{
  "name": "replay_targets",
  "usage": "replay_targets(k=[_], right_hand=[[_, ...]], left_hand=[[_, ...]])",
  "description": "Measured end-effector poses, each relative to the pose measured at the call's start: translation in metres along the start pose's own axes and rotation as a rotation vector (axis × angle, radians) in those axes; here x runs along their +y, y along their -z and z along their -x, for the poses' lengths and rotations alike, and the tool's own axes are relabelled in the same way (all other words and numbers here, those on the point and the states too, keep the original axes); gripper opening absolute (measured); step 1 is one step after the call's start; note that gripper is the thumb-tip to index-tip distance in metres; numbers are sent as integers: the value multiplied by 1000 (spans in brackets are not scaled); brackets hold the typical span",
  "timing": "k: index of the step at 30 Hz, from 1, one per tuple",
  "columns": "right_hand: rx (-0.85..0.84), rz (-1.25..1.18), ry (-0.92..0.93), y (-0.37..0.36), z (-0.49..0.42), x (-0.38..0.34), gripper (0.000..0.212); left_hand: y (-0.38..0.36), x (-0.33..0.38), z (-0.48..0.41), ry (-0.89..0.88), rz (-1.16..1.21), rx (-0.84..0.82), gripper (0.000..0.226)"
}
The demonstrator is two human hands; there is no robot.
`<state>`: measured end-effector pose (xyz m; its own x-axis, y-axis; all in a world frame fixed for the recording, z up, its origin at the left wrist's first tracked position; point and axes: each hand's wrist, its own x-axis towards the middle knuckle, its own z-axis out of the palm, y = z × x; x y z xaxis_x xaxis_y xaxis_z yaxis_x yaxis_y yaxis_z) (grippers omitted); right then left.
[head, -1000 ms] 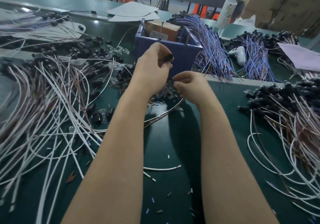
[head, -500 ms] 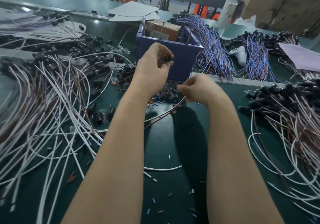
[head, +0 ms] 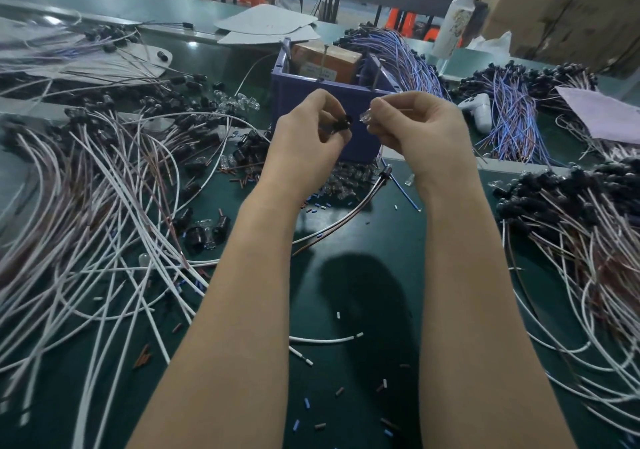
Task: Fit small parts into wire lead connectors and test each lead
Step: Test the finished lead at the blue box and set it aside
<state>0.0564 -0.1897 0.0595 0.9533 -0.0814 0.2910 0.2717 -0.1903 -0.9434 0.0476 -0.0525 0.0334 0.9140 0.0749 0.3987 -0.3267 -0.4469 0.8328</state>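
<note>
Sideways, black connector (head: 343, 124) end toward clear bulb (head: 366, 116)

Right hand (head: 417, 129) lifted clear part (head: 366, 116) beside connector (head: 343, 123).

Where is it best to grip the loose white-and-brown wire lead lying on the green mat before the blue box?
Pinch the white-and-brown wire lead just behind its black connector end, coming from above. That end lies exposed on the green mat, and the connector likely stops the thin wires slipping.
</note>
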Motion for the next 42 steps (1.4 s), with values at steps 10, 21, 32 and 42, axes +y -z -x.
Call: replay_targets(k=[10,21,32,42], right_hand=[[1,179,60,-5,2,-5,11],[18,332,90,-4,1,-2,12],[41,171,35,-1,1,3,17],[-22,18,-86,-4,0,9,11]], left_hand=[[-5,0,-1,-25,-30,2,12],[-5,1,2,-66,-85,-26,9],[-7,6,0,-88,-104,-17,9],[-8,9,1,-105,-130,-9,10]])
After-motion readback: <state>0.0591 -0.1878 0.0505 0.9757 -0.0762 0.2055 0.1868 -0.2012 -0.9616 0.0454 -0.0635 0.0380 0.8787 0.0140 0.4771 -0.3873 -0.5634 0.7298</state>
